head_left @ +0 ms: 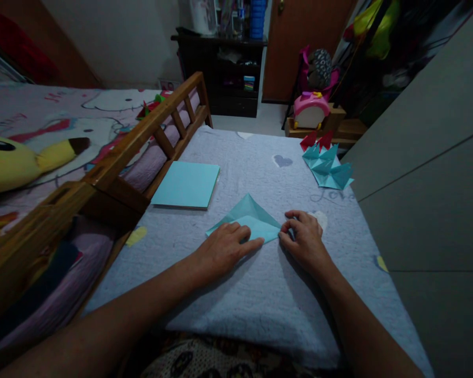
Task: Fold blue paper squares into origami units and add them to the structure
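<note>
Nearest us, a patterned cloth point(205, 362) shows at the edge of the counter point(236, 299), which is covered in pale blue fabric printed with hearts. Over it, our left hand point(229, 244) lies across the lower part of a folded teal paper point(250, 207), fingers curled and thumb stretched apart from them. Our right hand point(304, 239) has thumb and forefinger together, clamped on the paper's right-hand corner. The paper lies flat on the counter, its top point facing away from us.

Just beyond it, to the left, we see a stack of teal square sheets point(186, 184). Farther off at the right edge stand pointed teal folded pieces point(326, 167), with red folded pieces point(317, 140) just behind. A wooden rail point(142, 129) runs along the left side. Past the counter are a pink-and-white toy case point(310, 111) and a dark cabinet point(216, 71).
</note>
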`<act>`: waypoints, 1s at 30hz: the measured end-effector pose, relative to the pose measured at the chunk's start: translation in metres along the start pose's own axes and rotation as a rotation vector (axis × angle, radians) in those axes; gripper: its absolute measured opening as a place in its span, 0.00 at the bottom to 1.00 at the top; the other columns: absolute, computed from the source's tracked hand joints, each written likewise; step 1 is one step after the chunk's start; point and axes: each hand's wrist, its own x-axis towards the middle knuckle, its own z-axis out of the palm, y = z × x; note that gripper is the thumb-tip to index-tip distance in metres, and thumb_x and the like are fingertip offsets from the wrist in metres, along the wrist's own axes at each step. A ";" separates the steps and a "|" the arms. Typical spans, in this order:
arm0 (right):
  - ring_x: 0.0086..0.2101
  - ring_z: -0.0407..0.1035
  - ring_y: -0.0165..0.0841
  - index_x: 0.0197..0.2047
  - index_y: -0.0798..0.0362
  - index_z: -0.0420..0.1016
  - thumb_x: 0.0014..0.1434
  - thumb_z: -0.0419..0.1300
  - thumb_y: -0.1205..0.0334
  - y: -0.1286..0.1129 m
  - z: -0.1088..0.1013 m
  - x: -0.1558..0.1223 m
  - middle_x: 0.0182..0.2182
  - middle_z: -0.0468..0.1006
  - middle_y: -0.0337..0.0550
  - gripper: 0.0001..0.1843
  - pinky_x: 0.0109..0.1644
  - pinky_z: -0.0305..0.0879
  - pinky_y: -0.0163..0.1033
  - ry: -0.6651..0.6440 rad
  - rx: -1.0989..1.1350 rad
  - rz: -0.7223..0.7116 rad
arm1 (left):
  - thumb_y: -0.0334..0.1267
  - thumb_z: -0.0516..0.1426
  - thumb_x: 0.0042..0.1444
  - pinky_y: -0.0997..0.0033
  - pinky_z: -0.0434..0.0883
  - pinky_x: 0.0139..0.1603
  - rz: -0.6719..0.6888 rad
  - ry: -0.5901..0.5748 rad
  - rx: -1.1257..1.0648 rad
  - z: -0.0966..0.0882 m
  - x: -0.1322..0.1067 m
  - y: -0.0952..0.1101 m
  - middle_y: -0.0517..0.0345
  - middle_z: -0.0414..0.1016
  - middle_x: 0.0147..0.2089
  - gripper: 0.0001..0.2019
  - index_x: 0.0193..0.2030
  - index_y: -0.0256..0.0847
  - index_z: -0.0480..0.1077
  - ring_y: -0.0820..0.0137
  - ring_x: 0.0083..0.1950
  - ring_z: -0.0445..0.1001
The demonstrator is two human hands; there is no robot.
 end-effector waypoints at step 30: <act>0.51 0.65 0.47 0.33 0.49 0.75 0.58 0.58 0.63 0.017 -0.006 0.003 0.48 0.76 0.49 0.05 0.57 0.57 0.56 0.052 0.039 -0.004 | 0.36 0.58 0.66 0.61 0.61 0.49 0.054 0.036 0.166 0.000 0.004 0.001 0.55 0.72 0.45 0.21 0.64 0.53 0.65 0.61 0.42 0.65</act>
